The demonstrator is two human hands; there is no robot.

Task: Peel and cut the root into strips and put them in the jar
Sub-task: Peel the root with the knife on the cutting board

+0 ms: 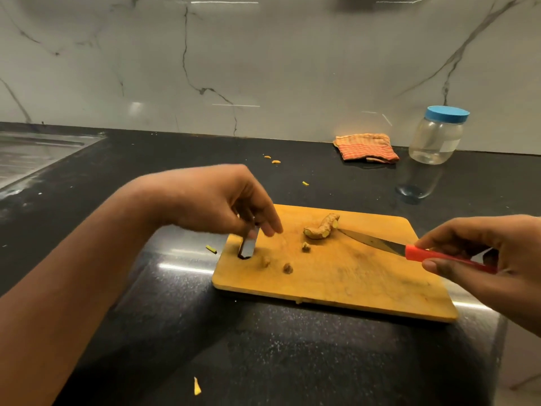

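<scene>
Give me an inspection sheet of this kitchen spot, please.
Surface: black counter with a wooden cutting board.
Job's things: root on the board, skin mostly on, three small bits near it; jar at the back, blue lid on.
Clutter: yellow scraps on the counter; folded cloth beside the jar.
Hands: right hand grips the knife by its red handle, tip by the root; left hand hovers over the board's left end, hold unclear.
Cables: nothing seen.
Surroundings: marble wall; sink at left.
</scene>
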